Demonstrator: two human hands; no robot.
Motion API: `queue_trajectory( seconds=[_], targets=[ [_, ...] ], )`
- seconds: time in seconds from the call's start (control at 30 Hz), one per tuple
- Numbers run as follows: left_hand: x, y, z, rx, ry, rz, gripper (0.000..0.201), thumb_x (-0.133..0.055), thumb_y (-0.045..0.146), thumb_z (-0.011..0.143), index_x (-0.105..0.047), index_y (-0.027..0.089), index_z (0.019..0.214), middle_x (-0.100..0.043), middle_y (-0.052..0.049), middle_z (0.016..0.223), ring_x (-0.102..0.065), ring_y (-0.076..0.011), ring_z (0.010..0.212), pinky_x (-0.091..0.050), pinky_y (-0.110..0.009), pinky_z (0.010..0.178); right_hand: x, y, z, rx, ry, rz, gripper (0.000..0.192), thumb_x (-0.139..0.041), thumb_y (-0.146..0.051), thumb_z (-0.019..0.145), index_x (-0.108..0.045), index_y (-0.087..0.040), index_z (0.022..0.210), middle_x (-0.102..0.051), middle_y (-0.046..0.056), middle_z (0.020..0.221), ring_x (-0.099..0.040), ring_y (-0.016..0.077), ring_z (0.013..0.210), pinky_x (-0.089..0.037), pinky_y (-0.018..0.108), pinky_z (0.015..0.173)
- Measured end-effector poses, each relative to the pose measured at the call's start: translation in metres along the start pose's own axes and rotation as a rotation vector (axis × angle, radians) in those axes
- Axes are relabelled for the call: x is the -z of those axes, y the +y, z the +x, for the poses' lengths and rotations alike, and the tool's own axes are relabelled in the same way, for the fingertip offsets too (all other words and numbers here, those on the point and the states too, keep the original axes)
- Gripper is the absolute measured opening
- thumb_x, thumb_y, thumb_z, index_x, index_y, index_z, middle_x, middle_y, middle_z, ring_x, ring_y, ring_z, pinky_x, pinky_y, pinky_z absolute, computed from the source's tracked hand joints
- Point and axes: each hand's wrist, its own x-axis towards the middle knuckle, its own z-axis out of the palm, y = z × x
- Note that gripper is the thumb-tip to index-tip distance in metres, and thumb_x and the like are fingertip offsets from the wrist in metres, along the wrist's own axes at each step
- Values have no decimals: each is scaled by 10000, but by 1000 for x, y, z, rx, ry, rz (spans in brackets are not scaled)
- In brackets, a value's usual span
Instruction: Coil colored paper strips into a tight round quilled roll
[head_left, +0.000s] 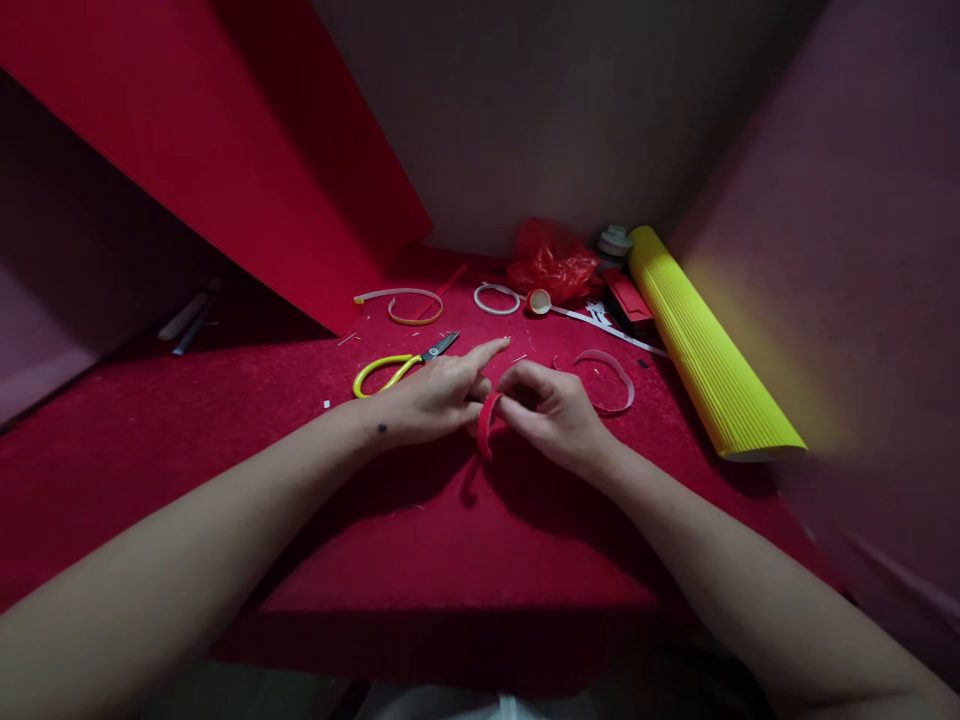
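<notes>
A narrow red strip (486, 432), its free end curling downward, is between my two hands above the table. My right hand (559, 415) pinches it between thumb and fingers. On its other side, my left hand (442, 393) has thumb and bent fingers closed at the strip, with the index finger stretched out forward; the exact grip is partly hidden. Just beyond my left hand lie scissors (386, 377) with yellow handles, blades pointing away to the right. Past my right hand a pinkish curled strip (628, 383) rests on the cloth.
The table has a red cloth (360, 560). A yellow corrugated roll (712, 350) lies at right. Toward the back are a yellow-edged strip (416, 321), a white coil (496, 299), a tape roll (538, 302) and a red plastic bag (555, 262). A large red sheet (247, 150) leans at left.
</notes>
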Motion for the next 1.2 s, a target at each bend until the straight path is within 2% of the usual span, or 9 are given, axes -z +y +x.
queue_trajectory(
  seconds=[0.17,0.33,0.43,0.57,0.63,0.73,0.9,1.07,1.2],
  targets=[
    [-2,2,0,19,-22,-22,794,-509,55,758,-129,117,1452,-652,36,658,-617,-114,611,-433,-225,639,1,6,6,-572,163,294,239,-471,-104,704,-449,-193,925,-516,-70,500,-450,87,347,-301,184,351],
    [1,1,-1,23,38,-2,736,-514,79,782,-193,140,1441,-692,4,729,-639,-124,686,-449,-243,697,15,10,10,-771,-94,-38,392,-458,-80,688,-513,-130,1072,-515,-34,439,-435,118,308,-294,224,325],
    [2,1,-1,42,66,-5,699,-518,92,792,-236,140,1430,-698,-5,750,-646,-130,725,-451,-247,714,27,12,8,-606,-246,-417,320,-505,-100,697,-597,-121,1002,-576,38,532,-541,175,447,-404,288,435],
    [3,3,-1,56,16,-48,674,-513,100,800,-243,110,1418,-685,1,722,-636,-122,684,-456,-242,705,38,-1,2,-93,281,-893,411,-534,-180,772,-536,-87,1172,-589,205,1052,-549,331,971,-451,479,804],
    [3,3,-1,51,-4,-75,665,-507,100,801,-244,111,1412,-669,15,698,-629,-117,655,-461,-236,684,35,-12,-2,187,385,-899,388,-496,-189,830,-514,-126,1213,-570,173,1128,-492,306,1056,-391,476,934],
    [3,3,-1,21,14,-114,656,-507,96,791,-267,146,1399,-646,31,687,-629,-118,651,-470,-230,651,17,-20,-8,453,111,-792,355,-451,-143,869,-487,-171,1221,-634,99,1065,-514,253,1011,-373,425,935],
    [3,0,-1,22,3,-171,705,-486,46,767,-227,142,1416,-639,31,688,-636,-114,641,-480,-223,629,-5,-2,-9,338,-72,-572,303,-409,-144,883,-473,-96,1174,-643,138,972,-560,233,873,-413,375,778],
    [2,-1,0,53,-12,-240,708,-509,99,794,-193,130,1428,-667,6,718,-631,-118,627,-481,-243,639,2,10,-5,159,-121,-551,177,-502,-151,861,-552,-111,1025,-666,105,838,-576,206,771,-386,320,735],
    [11,0,-1,30,-15,-167,620,-547,153,797,-320,143,1374,-683,-41,855,-642,-137,781,-485,-274,734,10,5,-4,2,-193,-579,106,-525,-209,873,-623,-172,853,-673,32,712,-553,151,628,-366,298,744]
  ],
)
